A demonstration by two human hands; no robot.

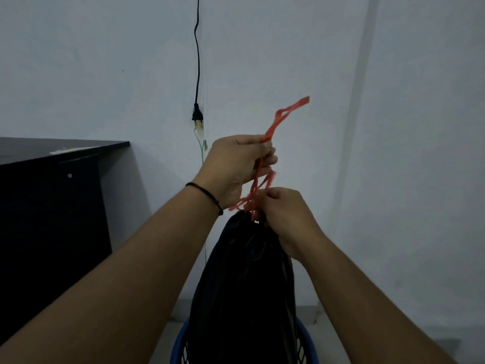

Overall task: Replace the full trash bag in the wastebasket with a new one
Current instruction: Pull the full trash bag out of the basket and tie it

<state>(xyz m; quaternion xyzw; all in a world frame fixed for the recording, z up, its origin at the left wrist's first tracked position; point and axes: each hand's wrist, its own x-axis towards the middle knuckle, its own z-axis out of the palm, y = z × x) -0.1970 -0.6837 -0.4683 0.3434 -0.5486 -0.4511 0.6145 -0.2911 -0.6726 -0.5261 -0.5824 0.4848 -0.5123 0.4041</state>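
My left hand (pixel 235 166) is raised in front of the wall (pixel 341 74), fingers curled closed around the red drawstring (pixel 265 177) of the black trash bag (pixel 244 285). One loose looped end of the drawstring sticks up and to the right above my left fist; the rest runs down from that fist to the bag's neck. My right hand (pixel 284 216) sits lower and just right of the neck, thumb and fingertips pinched shut on the drawstring strands where they leave the bag, with the remaining fingers closed against the gathered plastic. The two hands are near each other, the left above the right, and the drawstring spans the gap between them in crossed strands; the motion blur there prevents me from telling whether a knot is formed. The trash bag's mouth is cinched to a narrow point at my right hand, and the bag hangs stretched tall below it. Its lower part stands inside the blue wastebasket (pixel 305 340), whose slotted rim shows on both sides of the bag at the bottom edge of the view. The bag's contents are hidden by the opaque plastic. A thin black bracelet (pixel 207 194) circles my left wrist. A black desk (pixel 52 195) stands to the left, against the wall, well apart from the wastebasket. A black power cord (pixel 197 61) hangs down the wall to a plug (pixel 197 115) behind my left hand.
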